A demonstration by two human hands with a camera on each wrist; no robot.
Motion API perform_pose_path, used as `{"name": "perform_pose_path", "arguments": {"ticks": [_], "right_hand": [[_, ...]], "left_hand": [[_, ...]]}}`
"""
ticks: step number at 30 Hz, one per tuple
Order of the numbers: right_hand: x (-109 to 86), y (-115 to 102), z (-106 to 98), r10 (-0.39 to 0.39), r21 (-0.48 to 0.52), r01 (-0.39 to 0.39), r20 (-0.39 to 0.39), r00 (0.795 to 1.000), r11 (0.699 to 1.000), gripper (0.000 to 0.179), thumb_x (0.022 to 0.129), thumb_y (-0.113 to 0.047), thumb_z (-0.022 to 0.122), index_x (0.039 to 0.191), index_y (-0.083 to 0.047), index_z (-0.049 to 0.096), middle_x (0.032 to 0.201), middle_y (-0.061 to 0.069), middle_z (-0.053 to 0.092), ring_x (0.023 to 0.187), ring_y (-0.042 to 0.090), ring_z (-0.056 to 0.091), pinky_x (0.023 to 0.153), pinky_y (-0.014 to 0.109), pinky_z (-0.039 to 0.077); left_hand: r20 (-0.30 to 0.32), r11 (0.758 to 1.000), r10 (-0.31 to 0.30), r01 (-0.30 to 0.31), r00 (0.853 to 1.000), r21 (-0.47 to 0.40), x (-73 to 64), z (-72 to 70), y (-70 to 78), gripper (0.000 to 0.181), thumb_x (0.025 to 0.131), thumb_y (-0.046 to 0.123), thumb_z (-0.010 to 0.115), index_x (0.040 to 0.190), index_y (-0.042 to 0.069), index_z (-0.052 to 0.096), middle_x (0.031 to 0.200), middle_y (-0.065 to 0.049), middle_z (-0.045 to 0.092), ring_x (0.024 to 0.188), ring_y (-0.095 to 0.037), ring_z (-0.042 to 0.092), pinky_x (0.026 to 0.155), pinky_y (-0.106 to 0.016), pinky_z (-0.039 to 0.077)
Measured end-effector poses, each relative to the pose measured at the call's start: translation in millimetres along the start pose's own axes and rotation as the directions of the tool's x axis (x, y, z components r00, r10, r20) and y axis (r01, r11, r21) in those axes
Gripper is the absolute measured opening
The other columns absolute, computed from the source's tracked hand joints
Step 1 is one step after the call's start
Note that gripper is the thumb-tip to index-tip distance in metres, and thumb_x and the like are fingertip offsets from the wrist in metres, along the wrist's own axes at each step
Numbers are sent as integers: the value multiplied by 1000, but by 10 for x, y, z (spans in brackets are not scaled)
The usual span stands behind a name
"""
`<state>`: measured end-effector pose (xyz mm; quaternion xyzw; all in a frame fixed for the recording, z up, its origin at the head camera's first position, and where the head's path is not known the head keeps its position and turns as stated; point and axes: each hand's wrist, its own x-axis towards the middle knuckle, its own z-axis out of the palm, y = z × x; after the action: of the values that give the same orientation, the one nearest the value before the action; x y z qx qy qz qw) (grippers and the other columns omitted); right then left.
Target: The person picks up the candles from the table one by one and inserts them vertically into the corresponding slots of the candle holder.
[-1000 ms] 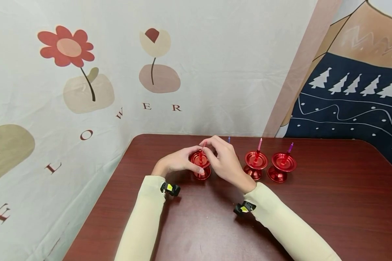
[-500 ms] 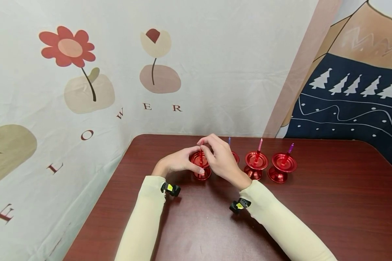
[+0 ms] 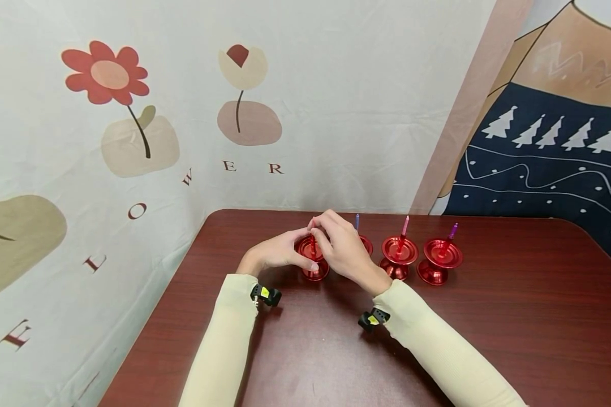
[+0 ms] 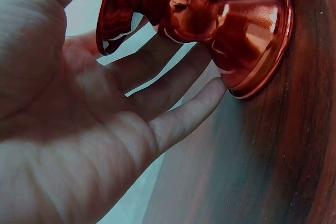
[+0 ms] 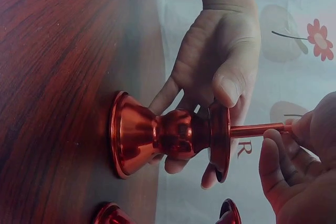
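Note:
At the left end of the row stands a shiny red metal candle holder [image 3: 315, 272], upright on the table. My left hand [image 3: 279, 250] holds it from the left, thumb at the front of its dish and the other fingers behind; the left wrist view shows its waisted body [image 4: 184, 9] beside the palm. My right hand [image 3: 347, 249] pinches a thin red candle [image 5: 287, 128] between thumb and fingers. In the right wrist view the candle's lower end meets the top of the holder's slim tube [image 5: 252, 130]; how deep it sits is hidden by the fingertips.
To the right stand three more red holders: one [image 3: 369, 245] partly behind my right hand with a blue candle [image 3: 357, 221], one [image 3: 399, 250] with a pink candle [image 3: 405, 225], one [image 3: 440, 254] with a purple candle [image 3: 453, 230]. A printed cloth [image 3: 336, 141] hangs behind the table.
My right hand has shifted slightly left, bringing the candle from just above the tube into line with its top. The left hand and the holder have stayed put.

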<state>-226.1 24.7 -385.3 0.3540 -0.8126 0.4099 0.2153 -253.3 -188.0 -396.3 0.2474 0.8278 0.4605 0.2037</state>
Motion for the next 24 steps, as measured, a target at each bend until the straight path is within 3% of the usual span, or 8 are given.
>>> {"name": "perform_pose_path", "arguments": {"ticks": [8,14,18,24], "right_hand": [[-2,-5,-23,-9,-19,10,13,1000,1000,7,108,-4,66,107,-3,73,108,7,68,89,23,62,78,38,54],[-8,-69,-95,36,-8,-36,7,999,999,13,106,-9,70,118,-4,73,108,6,69,84,20,64,76,37,55],[-24,-161,-232,37,-10,-37,-2,999,999,20,103,-10,72,123,-5,72,108,6,69,80,14,63,73,35,55],[-68,-254,-598,-27,-2,27,-56,998,1000,21,102,-7,73,123,-4,73,108,7,70,81,13,65,72,36,59]], "left_hand": [[1,1000,7,-7,1000,-13,23,7,14,93,88,13,92,168,11,42,143,-5,66,125,-20,64,111,-37,50],[5,1000,14,-14,1000,-2,27,13,8,68,89,15,92,149,11,60,128,-5,71,118,-21,67,105,-38,53],[4,1000,6,-6,1000,-20,20,12,-2,66,88,16,92,146,11,60,126,-5,72,117,-21,67,106,-38,53],[2,1000,0,0,1000,-20,8,14,-17,71,89,13,91,152,11,58,130,-4,73,121,-22,67,110,-41,51]]}}
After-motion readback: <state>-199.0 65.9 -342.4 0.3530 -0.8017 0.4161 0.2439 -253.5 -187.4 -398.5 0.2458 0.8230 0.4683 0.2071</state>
